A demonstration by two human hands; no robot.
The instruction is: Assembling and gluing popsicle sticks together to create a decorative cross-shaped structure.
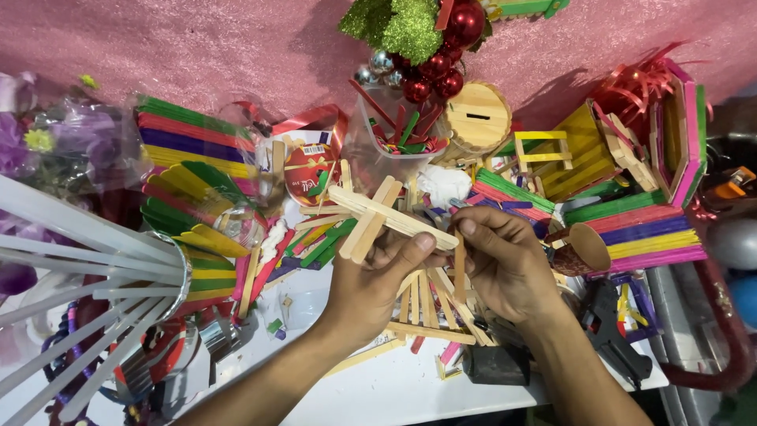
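My left hand (pixel 371 288) grips a small frame of plain wooden craft sticks (pixel 378 213), crossed and glued, held above the table. The thumb presses the long stick near its right end. My right hand (pixel 505 260) pinches one upright plain stick (pixel 460 264) at the right end of that frame, fingertips touching it. Under both hands lies a flat lattice of more plain sticks (pixel 430 312).
Bundles of coloured craft sticks (pixel 643 229) lie right, and more (pixel 189 146) left. A clear cup of sticks (pixel 394 146), a round wooden box (pixel 477 118), red baubles (pixel 441 63), a black glue gun (pixel 615 331) and long white rods (pixel 87 260) crowd the white table (pixel 378 390).
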